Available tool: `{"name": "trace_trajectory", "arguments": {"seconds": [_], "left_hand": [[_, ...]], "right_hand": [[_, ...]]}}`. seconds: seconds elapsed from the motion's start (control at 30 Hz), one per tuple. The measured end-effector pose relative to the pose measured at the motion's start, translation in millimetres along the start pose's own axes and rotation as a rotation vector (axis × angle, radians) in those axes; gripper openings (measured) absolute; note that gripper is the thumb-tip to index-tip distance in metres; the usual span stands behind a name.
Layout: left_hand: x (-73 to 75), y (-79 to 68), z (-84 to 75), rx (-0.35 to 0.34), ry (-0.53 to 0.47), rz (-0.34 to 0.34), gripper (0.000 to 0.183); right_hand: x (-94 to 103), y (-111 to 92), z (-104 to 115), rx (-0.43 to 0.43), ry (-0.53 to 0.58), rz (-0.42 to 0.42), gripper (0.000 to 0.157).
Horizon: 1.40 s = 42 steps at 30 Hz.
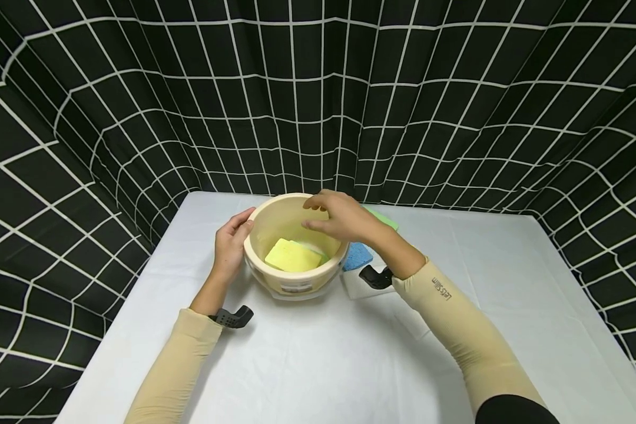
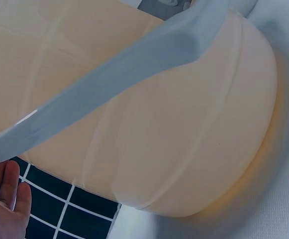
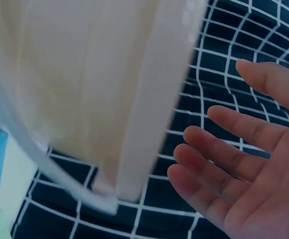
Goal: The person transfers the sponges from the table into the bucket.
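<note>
A cream bucket (image 1: 265,268) stands upright at the middle of the table, and its translucent handle (image 2: 99,87) runs across its side in the left wrist view. Inside lies a yellow sponge (image 1: 292,255), with something green peeking out beside it. My left hand (image 1: 230,247) touches the bucket's left rim, its fingers and thumb extended along the edge. Over the right side of the opening hovers my right hand (image 1: 344,218), holding nothing. Its fingers are spread and loosely bent in the right wrist view, apart from the bucket's rim.
Right of the bucket lie a blue sponge (image 1: 357,257) and a green piece (image 1: 383,218), partly hidden by my right arm. A white sheet (image 1: 356,287) lies under the blue sponge. A black curtain with white grid lines (image 1: 403,118) surrounds the white table (image 1: 318,365).
</note>
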<state>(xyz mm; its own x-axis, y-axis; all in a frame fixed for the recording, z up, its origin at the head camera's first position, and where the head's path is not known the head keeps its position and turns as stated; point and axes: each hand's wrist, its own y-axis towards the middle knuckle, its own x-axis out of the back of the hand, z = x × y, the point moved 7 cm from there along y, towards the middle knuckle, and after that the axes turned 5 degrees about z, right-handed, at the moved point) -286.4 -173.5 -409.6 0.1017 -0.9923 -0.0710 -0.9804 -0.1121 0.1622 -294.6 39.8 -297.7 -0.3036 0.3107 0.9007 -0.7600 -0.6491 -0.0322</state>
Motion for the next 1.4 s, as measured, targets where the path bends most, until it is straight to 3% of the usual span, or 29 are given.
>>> {"name": "trace_trajectory", "arguments": {"seconds": [0.37,0.67,0.97,1.4], "left_hand": [[-2.4,0.5,-2.6,-0.010,0.000,-0.003,0.036],[-2.9,-1.2,-2.8,0.000,-0.003,0.001,0.036],[-1.6,0.0,-2.9,0.006,-0.002,-0.007,0.036],[0.2,-0.7,-0.9,0.011,-0.007,-0.012,0.036]], "right_hand": [[27.7,-35.9,-23.8,-0.050,0.059,-0.127,0.041],[31.2,-64.7,-59.3,-0.106,0.103,-0.209,0.035],[20.4,-79.7,-99.2,-0.230,0.120,-0.185,0.039],[-10.1,-83.6,-155.5,-0.426,0.116,-0.098,0.050]]}}
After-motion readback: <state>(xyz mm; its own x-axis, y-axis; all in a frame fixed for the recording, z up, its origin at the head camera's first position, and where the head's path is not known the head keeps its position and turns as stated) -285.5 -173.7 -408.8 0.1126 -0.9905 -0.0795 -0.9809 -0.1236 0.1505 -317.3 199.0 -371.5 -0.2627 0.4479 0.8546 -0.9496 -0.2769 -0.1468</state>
